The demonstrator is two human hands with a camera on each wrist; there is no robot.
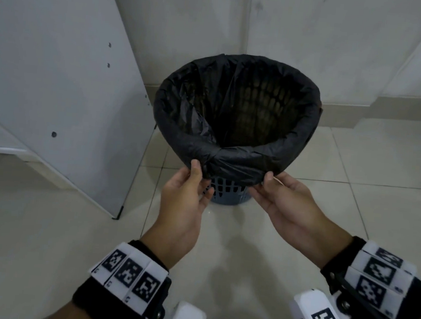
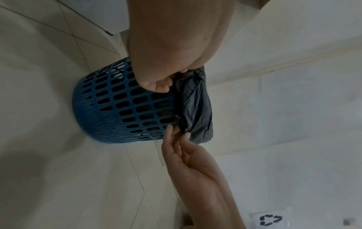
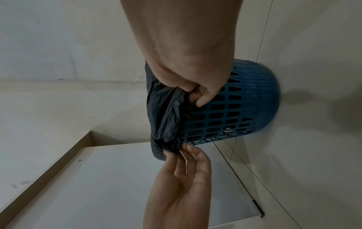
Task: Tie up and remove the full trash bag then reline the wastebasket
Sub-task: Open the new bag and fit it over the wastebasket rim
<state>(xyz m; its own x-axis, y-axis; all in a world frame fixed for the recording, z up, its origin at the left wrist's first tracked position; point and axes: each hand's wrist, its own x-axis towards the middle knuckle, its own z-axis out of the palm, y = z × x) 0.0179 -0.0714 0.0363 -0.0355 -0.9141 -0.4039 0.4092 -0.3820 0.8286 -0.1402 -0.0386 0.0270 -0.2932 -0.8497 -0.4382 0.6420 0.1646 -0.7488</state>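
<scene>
Looking down through the head view, a round blue slotted plastic wastebasket (image 1: 229, 192) is seen standing on the pale tiled floor (image 1: 354, 199), just beside a leaning white board (image 1: 57, 80), with a thin black plastic bag (image 1: 230, 156) draped inside it and folded over its rim. The basket appears to hold no rubbish, so relining is judged to be the step in hand. At the near side of the wastebasket the left hand (image 1: 188, 193) and right hand (image 1: 285, 200) are placed on the cuff's lower hem, thumbs on the outside. In the left wrist view the blue lattice wall (image 2: 121, 105) is bare below the black cuff (image 2: 195, 108); the left thumb and forefinger are closed on the gathered film at one end, while the right hand (image 2: 186, 155) pinches the hem at the other end, its remaining fingers (image 2: 170, 139) loosely extended. In the right wrist view the same is shown mirrored: the cuff (image 3: 166, 111) is pinched by the right thumb and curled forefinger, and the bunched knot of film is nipped by the left hand (image 3: 176, 178), its other fingers (image 3: 197, 153) held apart. For a good fit, the hem should be drawn down evenly and the slack kept twisted tight against the wall; hard pulls are best avoided, since such thin film is judged likely to tear on the rim.
</scene>
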